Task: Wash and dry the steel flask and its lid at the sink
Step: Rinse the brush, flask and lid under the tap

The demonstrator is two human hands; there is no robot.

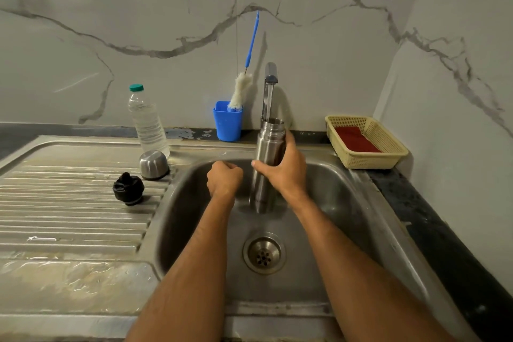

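Rinsing step, by the look of it: flask [268, 164] held upright over the sink [333, 203], its open mouth right under the tap [270, 75], with a thin stream of water running down into it. Right hand [286, 169] wrapped round the flask's middle, fingers and thumb curled on the steel. Left hand [224, 179] just beside the flask, over the basin, fingers curled into a loose fist with nothing visible in its grip; apart from the flask, not touching it.

Lid parts out on the draining board [69, 203] to the left: steel cup [154, 165] set mouth down near the basin edge, black stopper [128, 188] just in front of it, the two close together. Neither looks washed or dried yet; hard to tell for certain.

Next move likely calls for filling, swirling and tipping out, then scrubbing inside. Needed for that: the bottle brush [241, 91], standing head down in the blue cup [227, 122] at the back of the counter, just left of the tap. An easy reach for the free left hand across the basin.

Also around: a plastic bottle [147, 122] with a green cap behind the steel cup, and a cream basket [394, 153] holding a red cloth [355, 139] on the right, probably for drying.

Little in the way. Wet steel may slip in one hand; the tap spout sits close above the flask's mouth, so lifting straight up risks a knock.
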